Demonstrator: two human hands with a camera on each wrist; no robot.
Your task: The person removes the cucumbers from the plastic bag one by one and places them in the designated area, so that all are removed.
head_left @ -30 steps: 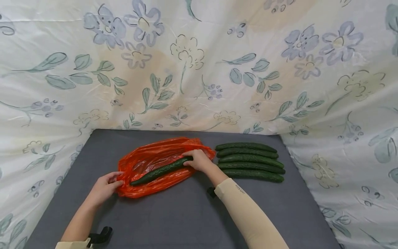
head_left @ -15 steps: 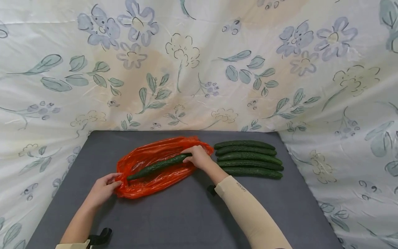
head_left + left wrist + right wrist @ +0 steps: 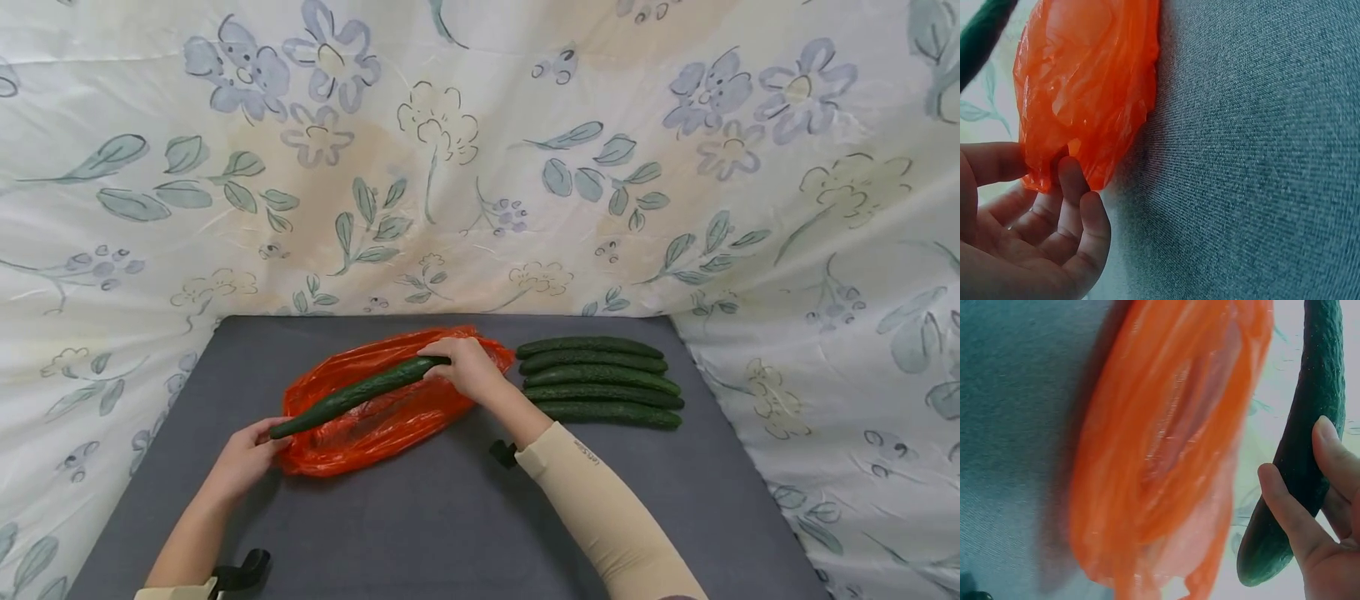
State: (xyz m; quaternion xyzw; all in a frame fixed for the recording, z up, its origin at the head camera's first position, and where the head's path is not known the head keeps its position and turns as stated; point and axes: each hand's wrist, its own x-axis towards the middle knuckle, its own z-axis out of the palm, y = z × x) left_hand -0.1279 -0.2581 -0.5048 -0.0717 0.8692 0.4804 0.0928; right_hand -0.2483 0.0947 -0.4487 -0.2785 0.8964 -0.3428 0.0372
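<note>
An orange-red plastic bag (image 3: 405,417) lies spread on the grey table, its mouth gaping upward. With my right hand (image 3: 467,367) I grip a long dark green cucumber (image 3: 360,393) near its right end, above the bag. The cucumber's far end reaches over the bag's left edge, close to my left hand (image 3: 247,457). In the left wrist view the left hand's fingers (image 3: 1094,219) are curled at the bag's gathered corner and pinch it. The right wrist view shows thumb and fingers around the cucumber (image 3: 1310,425), apart from the bag.
Several cucumbers (image 3: 600,380) lie side by side in a row right of the bag. The grey table (image 3: 420,533) is bordered at the back and sides by a floral cloth (image 3: 465,208). Black wrist mounts (image 3: 243,571) sit on both forearms.
The cucumber in my right hand has risen out of the bag's opening and shifted left, its tip now over the bag's left edge. My left hand stays at the bag's corner.
</note>
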